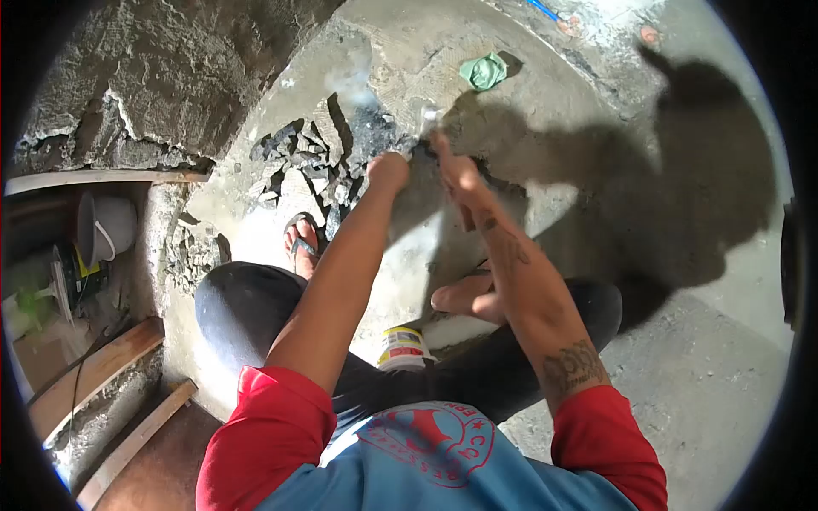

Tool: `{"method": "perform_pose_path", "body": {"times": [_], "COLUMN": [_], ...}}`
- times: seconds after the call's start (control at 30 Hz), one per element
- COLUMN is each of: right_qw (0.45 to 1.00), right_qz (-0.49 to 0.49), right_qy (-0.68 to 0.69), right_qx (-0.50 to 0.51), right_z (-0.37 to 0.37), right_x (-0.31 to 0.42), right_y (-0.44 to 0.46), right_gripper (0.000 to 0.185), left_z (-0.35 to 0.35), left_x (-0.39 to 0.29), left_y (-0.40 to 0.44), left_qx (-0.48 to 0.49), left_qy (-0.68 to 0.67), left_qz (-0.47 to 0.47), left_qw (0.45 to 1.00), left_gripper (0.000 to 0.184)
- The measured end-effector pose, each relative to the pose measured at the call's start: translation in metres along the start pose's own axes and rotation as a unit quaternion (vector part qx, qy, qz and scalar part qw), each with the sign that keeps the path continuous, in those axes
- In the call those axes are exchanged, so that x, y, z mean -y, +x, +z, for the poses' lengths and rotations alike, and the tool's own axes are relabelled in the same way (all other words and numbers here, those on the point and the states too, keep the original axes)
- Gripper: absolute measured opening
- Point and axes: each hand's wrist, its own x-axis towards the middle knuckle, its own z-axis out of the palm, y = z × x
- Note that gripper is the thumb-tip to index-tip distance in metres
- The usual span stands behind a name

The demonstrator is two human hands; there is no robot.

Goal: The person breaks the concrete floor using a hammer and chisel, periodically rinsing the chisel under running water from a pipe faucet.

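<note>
Right hand (461, 175): fingers clamped on brown handle (468, 219), straight, far end blurred. Left hand (389, 172): finger state indeterminable. Rubble (327, 129): grey, jagged.

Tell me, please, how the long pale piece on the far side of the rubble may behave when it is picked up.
The long pale piece is probably stiff, since it looks like broken masonry. It may be brittle, as angular rubble lies around it. Its flattish shape suggests it is unlikely to roll.

the blue shirt (520, 487) at the bottom middle has a star (477, 424) and red letters (480, 445) too hard to read.
</note>
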Motion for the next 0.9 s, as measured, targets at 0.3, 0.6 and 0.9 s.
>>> {"method": "perform_pose_path", "body": {"times": [0.3, 0.6, 0.9], "right_qw": [0.987, 0.949, 0.905], "right_qz": [0.002, -0.114, -0.255], "right_qy": [0.159, 0.291, 0.329], "right_qx": [-0.006, -0.03, -0.085], "right_z": [-0.123, -0.185, -0.216], "right_x": [0.104, 0.11, 0.122], "right_y": [-0.145, -0.233, -0.26], "right_gripper": [0.06, 0.06, 0.043], "left_z": [-0.011, -0.037, -0.061], "left_x": [-0.031, 0.037, -0.034], "left_y": [-0.033, -0.071, -0.119], "left_qx": [0.117, 0.095, 0.057], "left_qy": [-0.075, 0.038, 0.096], "left_qz": [-0.03, -0.154, -0.075], "left_qw": [0.99, 0.983, 0.991], "left_gripper": [0.038, 0.042, 0.041]}}
